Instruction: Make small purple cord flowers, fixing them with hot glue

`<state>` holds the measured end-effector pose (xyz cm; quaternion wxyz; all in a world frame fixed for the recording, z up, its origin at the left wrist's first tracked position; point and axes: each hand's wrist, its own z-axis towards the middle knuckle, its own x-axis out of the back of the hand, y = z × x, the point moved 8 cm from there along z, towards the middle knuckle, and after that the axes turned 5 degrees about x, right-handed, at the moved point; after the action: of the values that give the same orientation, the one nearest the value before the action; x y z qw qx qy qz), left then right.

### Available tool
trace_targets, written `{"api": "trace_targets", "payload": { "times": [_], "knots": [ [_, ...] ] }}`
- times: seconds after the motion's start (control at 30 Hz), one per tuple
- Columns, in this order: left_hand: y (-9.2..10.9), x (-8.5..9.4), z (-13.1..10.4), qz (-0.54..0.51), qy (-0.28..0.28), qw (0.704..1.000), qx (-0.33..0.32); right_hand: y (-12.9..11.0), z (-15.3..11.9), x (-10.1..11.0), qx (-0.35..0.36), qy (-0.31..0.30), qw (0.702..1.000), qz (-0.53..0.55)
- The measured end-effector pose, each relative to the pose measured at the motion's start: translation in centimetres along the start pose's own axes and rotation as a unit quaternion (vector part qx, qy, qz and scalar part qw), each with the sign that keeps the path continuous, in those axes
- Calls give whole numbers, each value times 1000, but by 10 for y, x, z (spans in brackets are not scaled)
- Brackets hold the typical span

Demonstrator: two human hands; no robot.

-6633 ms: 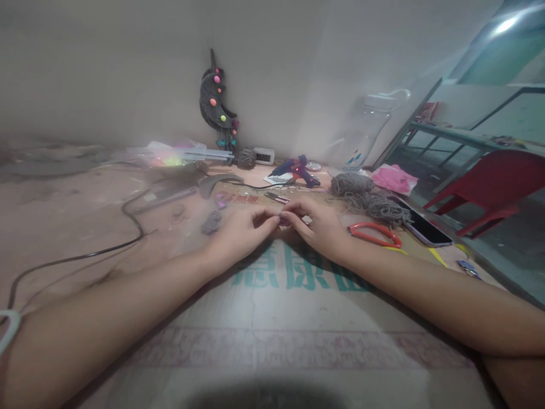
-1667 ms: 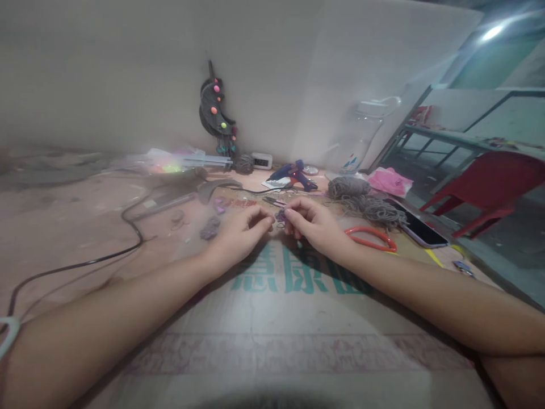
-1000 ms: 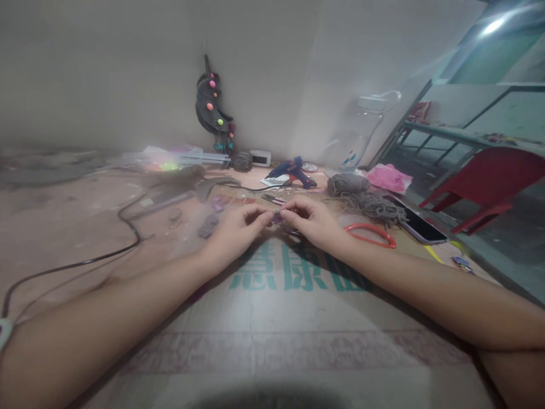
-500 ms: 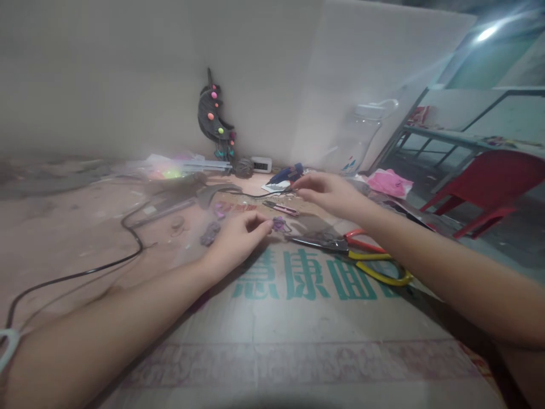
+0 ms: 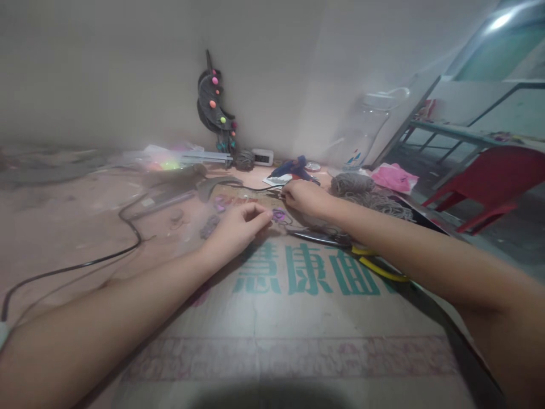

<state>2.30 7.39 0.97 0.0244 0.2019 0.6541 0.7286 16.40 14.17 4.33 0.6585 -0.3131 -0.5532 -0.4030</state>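
Observation:
My left hand [image 5: 244, 224] is closed, thumb and forefinger pinched at the edge of a small purple piece [image 5: 279, 215] with grey yarn around it. Above and right of it, my right hand [image 5: 300, 196] has its fingers closed over small thread snips [image 5: 272, 194], most of which they hide. Large scissors [image 5: 319, 236] with yellow and red handles lie beneath my right forearm, which covers part of them. Grey yarn bits [image 5: 209, 226] and a small purple piece [image 5: 219, 204] lie beyond my left wrist.
A blue glue gun [image 5: 289, 168] lies behind my right hand. Grey yarn [image 5: 353, 183], a pink cloth [image 5: 395, 178] and a clear bottle [image 5: 366, 133] are at the right. A black cable [image 5: 97, 262] runs across the left. A decorated grey moon [image 5: 209, 105] leans on the wall.
My right hand has come down and slightly left from beside the glue gun onto the thread snips, its fingers closing. My left hand keeps its pinch almost in place. The view has tilted slightly.

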Motion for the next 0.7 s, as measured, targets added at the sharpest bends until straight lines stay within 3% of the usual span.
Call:
{"api": "trace_targets", "payload": {
  "times": [0.1,0.17,0.2,0.3,0.4,0.47,0.57,0.7],
  "knots": [
    [-1,1,1,-5,5,1000,-1,15,-8,21,-48,61,997,7],
    [-1,2,1,-2,8,1000,1,17,-25,47,-53,147,987,50],
    [-1,2,1,1,9,1000,1,13,-37,59,-34,186,979,77],
    [1,3,0,4,12,1000,-4,-11,-76,76,21,222,971,84],
    [4,2,0,1,10,1000,-9,-39,-105,64,99,192,975,54],
    [5,1,0,0,11,1000,-6,-51,-111,47,143,139,980,21],
    [5,1,1,1,13,1000,-3,-51,-108,33,147,111,983,-9],
    [4,0,1,-3,8,1000,-3,-47,-103,33,144,134,980,-37]
  ]
}}
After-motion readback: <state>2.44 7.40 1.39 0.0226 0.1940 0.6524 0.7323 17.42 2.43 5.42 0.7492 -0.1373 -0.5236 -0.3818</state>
